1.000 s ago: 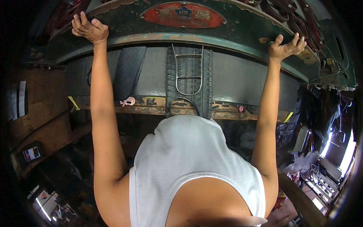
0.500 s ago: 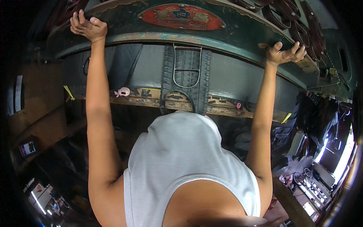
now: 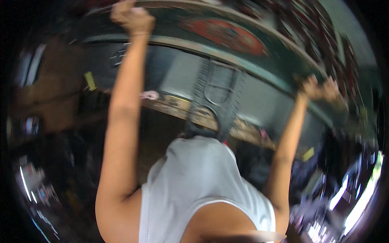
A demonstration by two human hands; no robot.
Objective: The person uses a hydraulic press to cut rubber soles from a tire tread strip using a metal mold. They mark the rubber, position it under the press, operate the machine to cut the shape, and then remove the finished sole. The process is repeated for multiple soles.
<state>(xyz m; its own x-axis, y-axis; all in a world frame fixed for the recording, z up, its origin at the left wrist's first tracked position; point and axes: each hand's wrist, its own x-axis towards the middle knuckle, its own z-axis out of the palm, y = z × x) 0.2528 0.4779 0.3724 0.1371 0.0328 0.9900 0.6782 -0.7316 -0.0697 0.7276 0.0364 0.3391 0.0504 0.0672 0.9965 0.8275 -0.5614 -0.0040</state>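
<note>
Both my arms stretch up in front of me to a long dark green panel (image 3: 178, 24) with a red oval badge (image 3: 227, 35) on it. At the panel's upper left is my left hand (image 3: 133, 18), its fingers smeared by motion and partly cut off by the top edge. My right hand (image 3: 320, 89) lies against the panel's right end, blurred, with thumb and fingers apart and nothing seen in it. Below the panel's rim, a black ribbed strip (image 3: 197, 95) runs down the middle of a dark grey surface (image 3: 182, 75). On the strip sits a U-shaped metal loop (image 3: 219, 99).
A worn wooden ledge (image 3: 172, 108) crosses below the grey surface, bearing a small pink object (image 3: 150, 95). Yellow strips (image 3: 90, 81) show at both sides. Brown boarding (image 3: 60, 85) stands at left. Blurred dark red shapes crowd the upper right, and bright openings show lower right.
The whole view has swung and tilted and is now blurred; panel and ledge slope down to the right. Both hands appear farther right in the picture but remain at the panel.
</note>
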